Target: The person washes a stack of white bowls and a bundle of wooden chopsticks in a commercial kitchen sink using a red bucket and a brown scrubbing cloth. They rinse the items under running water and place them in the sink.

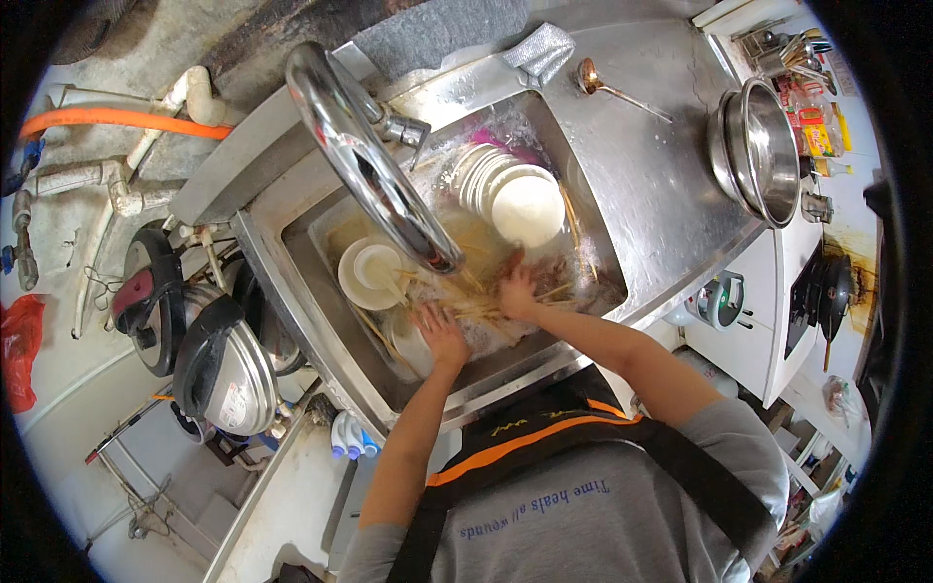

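Observation:
My left hand (442, 337) is in the left half of a stainless-steel sink (616, 273), fingers spread beside a white bowl (351, 286) with a smaller white dish (379, 266) inside it. Just right of it, my right hand (519, 293) reaches into cloudy, sudsy water; its fingertips are blurred and partly submerged. Loose chopsticks (477, 310) lie in the water between and around both hands. Beyond my right hand, a tilted stack of white bowls (528, 210) leans in the far part of the sink, with something purple (496, 138) behind it.
A chrome faucet (372, 167) arches over the sink. On the steel drainboard (641, 175) are a ladle (619, 91) and metal basins (773, 153). A silvery cloth (543, 51) lies at the back edge. Pots with black handles (226, 372) stand at left.

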A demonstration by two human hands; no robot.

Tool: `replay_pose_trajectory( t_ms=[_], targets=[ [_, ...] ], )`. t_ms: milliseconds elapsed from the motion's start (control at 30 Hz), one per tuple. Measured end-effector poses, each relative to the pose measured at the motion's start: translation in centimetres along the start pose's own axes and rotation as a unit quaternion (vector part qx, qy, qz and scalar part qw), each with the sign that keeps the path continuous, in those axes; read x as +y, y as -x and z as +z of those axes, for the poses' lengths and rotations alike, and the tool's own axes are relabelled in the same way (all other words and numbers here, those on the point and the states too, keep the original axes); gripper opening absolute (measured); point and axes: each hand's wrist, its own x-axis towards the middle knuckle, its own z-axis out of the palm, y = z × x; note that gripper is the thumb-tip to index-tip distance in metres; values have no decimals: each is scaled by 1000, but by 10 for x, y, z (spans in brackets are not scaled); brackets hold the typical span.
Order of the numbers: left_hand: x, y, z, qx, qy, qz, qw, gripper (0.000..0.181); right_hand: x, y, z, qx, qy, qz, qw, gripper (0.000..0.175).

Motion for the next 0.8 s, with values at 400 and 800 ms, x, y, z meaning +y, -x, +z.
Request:
replay_pose_trajectory(
  t_ms=[400, 800],
  targets=[
    [-81, -114, -39, 265, 36, -16, 964, 67, -11, -127, -146, 327, 161, -215, 906, 27],
    [-117, -77, -19, 282, 307, -354, 837, 99, 4, -78, -129, 306, 24, -83, 948, 36]
  ],
)
